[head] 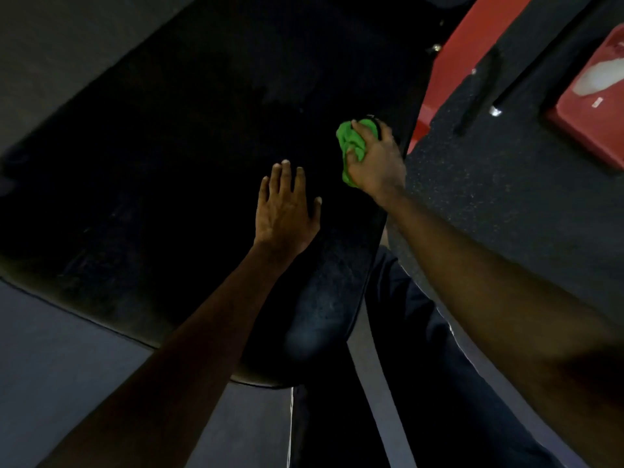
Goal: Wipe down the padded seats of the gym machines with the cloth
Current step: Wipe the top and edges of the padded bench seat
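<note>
A wide black padded seat fills the left and middle of the head view. My right hand grips a bunched green cloth and holds it against the pad close to its right edge. My left hand lies flat on the pad with fingers straight and spread, just left of and below the cloth. Part of the cloth is hidden under my right fingers.
A red machine frame runs along the pad's right side. Speckled black rubber floor lies to the right, with a red pad at the far right. My legs in dark trousers stand below the pad's front edge.
</note>
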`<state>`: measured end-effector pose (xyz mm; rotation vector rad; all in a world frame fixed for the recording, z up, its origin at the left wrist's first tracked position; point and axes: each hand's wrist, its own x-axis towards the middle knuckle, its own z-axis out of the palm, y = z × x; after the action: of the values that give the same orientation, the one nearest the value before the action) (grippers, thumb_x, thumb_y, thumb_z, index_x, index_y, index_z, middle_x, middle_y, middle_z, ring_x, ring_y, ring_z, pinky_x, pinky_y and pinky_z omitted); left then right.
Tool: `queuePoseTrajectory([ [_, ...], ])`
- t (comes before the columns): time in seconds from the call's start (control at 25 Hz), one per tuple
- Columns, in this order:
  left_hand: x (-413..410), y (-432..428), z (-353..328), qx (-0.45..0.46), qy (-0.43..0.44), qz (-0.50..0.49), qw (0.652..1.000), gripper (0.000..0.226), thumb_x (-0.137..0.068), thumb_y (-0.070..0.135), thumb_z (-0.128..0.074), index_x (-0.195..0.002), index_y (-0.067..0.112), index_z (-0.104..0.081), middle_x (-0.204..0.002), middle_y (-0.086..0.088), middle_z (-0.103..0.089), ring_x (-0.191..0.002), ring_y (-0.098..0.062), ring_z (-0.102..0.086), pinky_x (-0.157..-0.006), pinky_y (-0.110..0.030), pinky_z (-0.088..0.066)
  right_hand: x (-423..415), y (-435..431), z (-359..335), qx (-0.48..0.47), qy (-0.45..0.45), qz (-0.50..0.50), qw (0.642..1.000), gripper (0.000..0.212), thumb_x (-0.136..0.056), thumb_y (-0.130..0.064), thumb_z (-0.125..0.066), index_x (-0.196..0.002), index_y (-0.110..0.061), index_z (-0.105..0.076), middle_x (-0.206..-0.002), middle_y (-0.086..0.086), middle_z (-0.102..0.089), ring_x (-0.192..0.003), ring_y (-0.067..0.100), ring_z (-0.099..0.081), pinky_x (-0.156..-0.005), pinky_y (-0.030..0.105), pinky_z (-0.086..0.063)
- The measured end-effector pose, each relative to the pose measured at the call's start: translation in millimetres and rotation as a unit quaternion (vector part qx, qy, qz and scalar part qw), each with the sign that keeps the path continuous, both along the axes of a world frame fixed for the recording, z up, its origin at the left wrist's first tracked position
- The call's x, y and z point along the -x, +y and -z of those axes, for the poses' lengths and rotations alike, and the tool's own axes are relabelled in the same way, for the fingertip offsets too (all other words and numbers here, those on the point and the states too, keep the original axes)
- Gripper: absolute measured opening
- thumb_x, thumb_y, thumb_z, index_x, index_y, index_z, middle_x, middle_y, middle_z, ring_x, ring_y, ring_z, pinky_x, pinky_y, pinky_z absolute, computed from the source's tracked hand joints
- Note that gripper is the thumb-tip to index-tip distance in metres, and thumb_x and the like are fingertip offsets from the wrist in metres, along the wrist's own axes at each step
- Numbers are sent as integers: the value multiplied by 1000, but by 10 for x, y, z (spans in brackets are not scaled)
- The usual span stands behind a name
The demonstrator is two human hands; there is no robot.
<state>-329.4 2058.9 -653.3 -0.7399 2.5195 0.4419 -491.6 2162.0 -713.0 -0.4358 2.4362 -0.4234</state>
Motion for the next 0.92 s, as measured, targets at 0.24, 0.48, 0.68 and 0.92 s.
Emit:
queuePoseTrajectory([
  [0.24,238,-126,-104,24,0,-65,998,68,-98,42,-45,-154,5,-31,-162,-23,-21,-151,-37,-16,-122,-49,-11,-783,464,-632,79,-56,-160,982,71,-86,-33,-57,-152,-43,-30,-164,-1,-15,-152,31,-17,-112,52,-41],
  [0.48,432,-603,-24,67,13,-135,989,69,-99,42,-47,-154,4,-30,-162,-25,-19,-152,-38,-13,-122,-49,-9,-479,245,-461,87,-28,-217,972,64,-93,-33,-56,-152,-41,-33,-163,0,-19,-150,34,-21,-107,51,-47],
  [0.68,248,-811,99,61,-3,-160,985,67,-101,42,-42,-155,8,-26,-164,-21,-14,-153,-35,-10,-123,-47,-9,120,-672,60,27,-7,-129,991,60,-93,-34,-57,-151,-38,-39,-161,4,-23,-143,34,-35,-106,50,-46],
  [0.92,119,-857,6,51,-5,-130,990,69,-99,38,-43,-158,8,-20,-165,-20,-12,-153,-33,-9,-123,-44,-7,-318,-492,-311,83,1,-189,978,64,-89,-29,-60,-149,-38,-41,-162,-1,-22,-143,28,-37,-107,44,-47],
])
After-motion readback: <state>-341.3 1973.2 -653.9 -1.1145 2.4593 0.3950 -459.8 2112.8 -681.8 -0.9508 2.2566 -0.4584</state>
